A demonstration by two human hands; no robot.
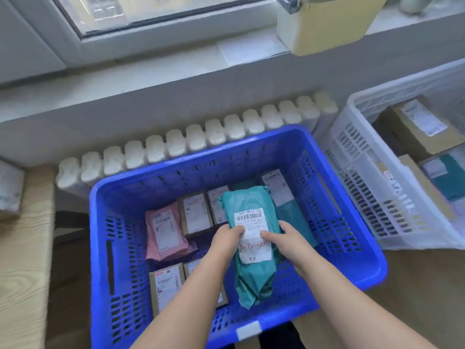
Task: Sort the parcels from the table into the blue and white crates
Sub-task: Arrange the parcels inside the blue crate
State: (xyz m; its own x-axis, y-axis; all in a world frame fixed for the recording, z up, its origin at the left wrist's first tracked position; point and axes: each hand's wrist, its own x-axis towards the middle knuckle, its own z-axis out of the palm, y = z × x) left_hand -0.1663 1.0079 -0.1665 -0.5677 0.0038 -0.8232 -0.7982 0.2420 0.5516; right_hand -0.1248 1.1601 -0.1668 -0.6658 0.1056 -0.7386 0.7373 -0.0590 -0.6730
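left hand (227,238) and right hand (284,238) both clamp the teal parcel (251,200) over the blue crate (100,248), thumbs on its label. best to lower it flat into the bare near-right corner; pink parcel (164,230) and boxes (195,214) crowd the left. white crate (352,157) sits farther right, part filled.

Bright daylight from window (156,11), soft shadows, blurred, warped edges

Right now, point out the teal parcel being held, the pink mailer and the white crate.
teal parcel (254,280), head view, bare wrap below its label.
pink mailer (167,231), head view, middle of its white label.
white crate (357,152), head view, slotted side wall.
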